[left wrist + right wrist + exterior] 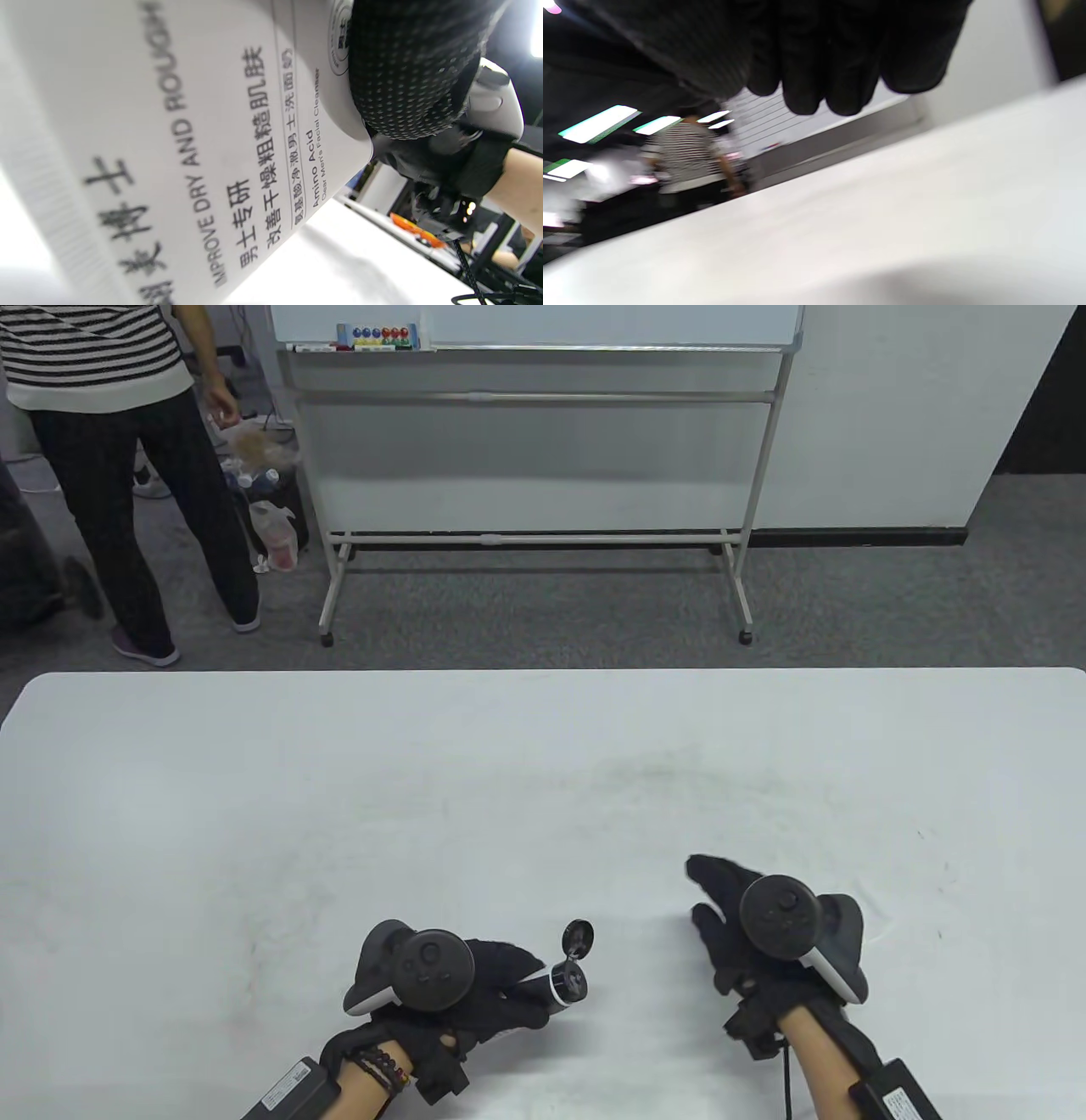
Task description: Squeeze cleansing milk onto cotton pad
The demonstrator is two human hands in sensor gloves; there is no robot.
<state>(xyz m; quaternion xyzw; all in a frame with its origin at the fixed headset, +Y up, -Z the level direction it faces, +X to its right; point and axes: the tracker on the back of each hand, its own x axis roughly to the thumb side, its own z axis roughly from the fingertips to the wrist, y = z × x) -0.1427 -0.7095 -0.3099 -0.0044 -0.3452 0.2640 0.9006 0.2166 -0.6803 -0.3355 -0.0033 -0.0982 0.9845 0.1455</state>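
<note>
From over the table [254,780], the left hand [475,984] grips the cleanser tube [567,980] near the front edge, flip cap [578,937] hanging open, body mostly buried in the glove. The right hand [730,925] lies flat, fingers loosely spread. Can't spot any cotton pad.

Left wrist cam: tube label fills the view, a gloved finger [407,72] pressed on it.

Right wrist cam: blurry fingertips [814,84] above the tabletop, holding nothing.

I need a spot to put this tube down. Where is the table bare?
The table is bare beyond both hands to the far edge, and at its left and right ends. Crowded only near the front: left hand gripping the open tube, right hand beside it.
</note>
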